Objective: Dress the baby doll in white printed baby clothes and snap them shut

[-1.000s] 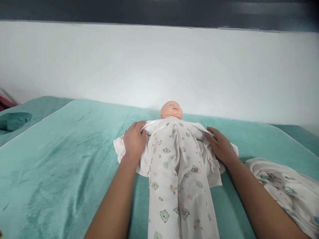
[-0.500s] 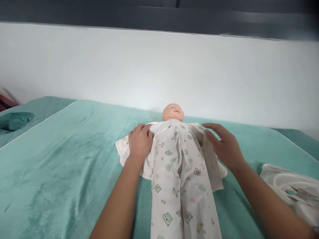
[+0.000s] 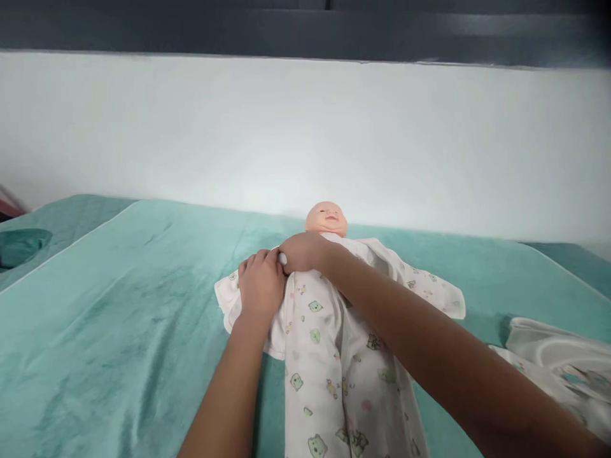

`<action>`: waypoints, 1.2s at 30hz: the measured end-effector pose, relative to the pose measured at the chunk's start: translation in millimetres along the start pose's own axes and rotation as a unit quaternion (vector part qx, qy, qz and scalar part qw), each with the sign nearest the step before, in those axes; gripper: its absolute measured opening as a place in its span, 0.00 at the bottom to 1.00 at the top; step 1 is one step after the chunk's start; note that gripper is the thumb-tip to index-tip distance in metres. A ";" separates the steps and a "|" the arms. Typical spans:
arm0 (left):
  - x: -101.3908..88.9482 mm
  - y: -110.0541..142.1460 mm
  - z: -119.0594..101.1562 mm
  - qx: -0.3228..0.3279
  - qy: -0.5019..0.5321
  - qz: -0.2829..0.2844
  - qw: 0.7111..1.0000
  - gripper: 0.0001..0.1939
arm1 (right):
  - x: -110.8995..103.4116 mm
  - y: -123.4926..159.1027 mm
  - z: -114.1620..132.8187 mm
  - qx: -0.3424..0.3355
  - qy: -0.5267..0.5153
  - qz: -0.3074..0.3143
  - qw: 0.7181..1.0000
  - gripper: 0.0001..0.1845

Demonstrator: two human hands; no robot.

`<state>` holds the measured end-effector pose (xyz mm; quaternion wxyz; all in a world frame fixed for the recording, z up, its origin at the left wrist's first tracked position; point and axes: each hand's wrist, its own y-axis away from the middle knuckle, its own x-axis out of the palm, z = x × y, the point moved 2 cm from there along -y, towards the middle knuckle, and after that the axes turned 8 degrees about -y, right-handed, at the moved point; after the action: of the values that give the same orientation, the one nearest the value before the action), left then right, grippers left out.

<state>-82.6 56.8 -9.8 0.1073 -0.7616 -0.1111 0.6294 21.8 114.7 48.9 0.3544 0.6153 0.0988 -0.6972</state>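
A baby doll [image 3: 327, 217] lies on its back, its bare head pointing away from me. White baby clothes [image 3: 315, 356] printed with green bears cover its body, and a sleeve [image 3: 436, 289] spreads out on the right. My left hand [image 3: 261, 280] is curled over the cloth at the doll's left-hand side in view. My right hand [image 3: 305, 251] reaches across the doll's chest and meets my left hand there; its fingers are bent down and mostly hidden. A small whitish bit, perhaps cloth, shows between the two hands.
A green padded sheet [image 3: 119, 331] covers the surface. At the right lies another folded white garment [image 3: 554, 356]. A white wall [image 3: 191, 140] rises behind the doll, with a dark band above it. A dark green hollow [image 3: 23, 247] shows at the far left.
My right hand has moved left from the garment's right side, across the chest to my left hand. The right sleeve now lies spread outward. My left hand stays nearly in place.
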 end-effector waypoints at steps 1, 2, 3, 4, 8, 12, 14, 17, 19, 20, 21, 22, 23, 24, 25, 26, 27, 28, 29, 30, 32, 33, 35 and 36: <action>-0.6 0.0 0.0 -0.003 0.006 0.001 1.000 0.21 | 0.2 2.6 -1.6 -0.004 -0.003 -0.006 1.000 0.12; -1.5 0.1 0.0 -0.006 0.013 0.000 1.000 0.22 | 0.0 5.9 -3.8 -0.007 -0.009 -0.012 1.000 0.14; -2.9 0.2 -0.1 -0.009 0.021 -0.002 1.000 0.22 | -0.3 9.6 -6.5 -0.008 -0.018 -0.021 1.000 0.16; -4.5 0.6 -0.2 -0.011 0.031 -0.005 0.999 0.22 | -0.8 13.5 -9.9 -0.007 -0.031 -0.031 0.999 0.18; -12.3 4.3 1.3 -0.023 0.062 -0.001 0.998 0.21 | -2.7 29.8 -27.6 0.004 -0.090 -0.096 0.991 0.21; -15.9 9.1 8.8 -0.046 0.075 0.004 0.996 0.21 | -7.3 46.5 -42.2 0.008 -0.118 -0.111 0.987 0.18; -14.3 10.2 13.5 -0.061 0.071 0.011 0.996 0.20 | -11.6 54.5 -46.0 0.010 -0.126 -0.111 0.986 0.16; -9.5 10.1 18.2 -0.078 0.058 0.030 0.995 0.18 | -17.0 64.1 -48.5 0.024 -0.137 -0.117 0.983 0.13; -7.4 9.3 19.0 -0.077 0.050 0.036 0.995 0.17 | -19.2 68.8 -49.0 0.035 -0.136 -0.129 0.982 0.12; -6.8 8.9 19.0 -0.075 0.047 0.036 0.995 0.16 | -19.8 70.8 -49.2 0.037 -0.135 -0.133 0.981 0.12; -6.6 8.6 18.8 -0.075 0.045 0.036 0.996 0.16 | -20.1 72.6 -49.5 0.033 -0.136 -0.132 0.981 0.12; -6.4 8.3 18.8 -0.076 0.043 0.039 0.995 0.15 | -20.4 74.4 -50.3 0.028 -0.141 -0.134 0.981 0.13; -6.3 8.2 18.8 -0.079 0.041 0.043 0.995 0.15 | -20.7 76.1 -51.6 0.024 -0.147 -0.137 0.979 0.13; -6.2 8.2 18.8 -0.081 0.041 0.049 0.995 0.15 | -21.0 77.8 -53.5 0.023 -0.153 -0.142 0.978 0.14; -6.1 8.2 18.7 -0.081 0.039 0.055 0.994 0.15 | -21.3 79.2 -55.8 0.025 -0.156 -0.150 0.976 0.15; -6.0 8.4 18.4 -0.079 0.036 0.062 0.994 0.15 | -21.5 80.3 -58.2 0.028 -0.155 -0.159 0.975 0.17; -5.9 8.6 18.0 -0.076 0.032 0.068 0.994 0.15 | -21.6 81.0 -60.4 0.031 -0.151 -0.165 0.974 0.18; -5.9 8.9 17.4 -0.071 0.028 0.073 0.994 0.15 | -21.5 81.4 -62.0 0.032 -0.147 -0.169 0.974 0.19; -5.9 9.0 16.5 -0.064 0.023 0.077 0.995 0.15 | -21.4 81.4 -62.9 0.030 -0.144 -0.172 0.974 0.19; -6.0 9.0 15.4 -0.056 0.018 0.080 0.995 0.16 | -21.4 81.3 -63.3 0.028 -0.142 -0.175 0.974 0.20; -6.1 8.3 13.2 -0.042 0.010 0.085 0.995 0.17 | -21.7 81.1 -63.1 0.026 -0.139 -0.178 0.974 0.19; -6.0 7.6 12.4 -0.039 0.005 0.089 0.995 0.16 | -22.1 81.2 -62.9 0.025 -0.138 -0.178 0.974 0.19; -5.4 5.7 12.0 -0.048 -0.010 0.097 0.994 0.12 | -23.2 82.4 -62.8 0.023 -0.137 -0.182 0.974 0.19; -4.9 4.8 12.2 -0.056 -0.017 0.101 0.993 0.09 | -23.7 83.1 -62.9 0.022 -0.137 -0.184 0.973 0.20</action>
<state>-95.4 51.1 -8.9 -0.0015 -0.7629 -0.0705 0.6426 122.3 99.1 81.6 0.2161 0.4928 0.1456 -0.8302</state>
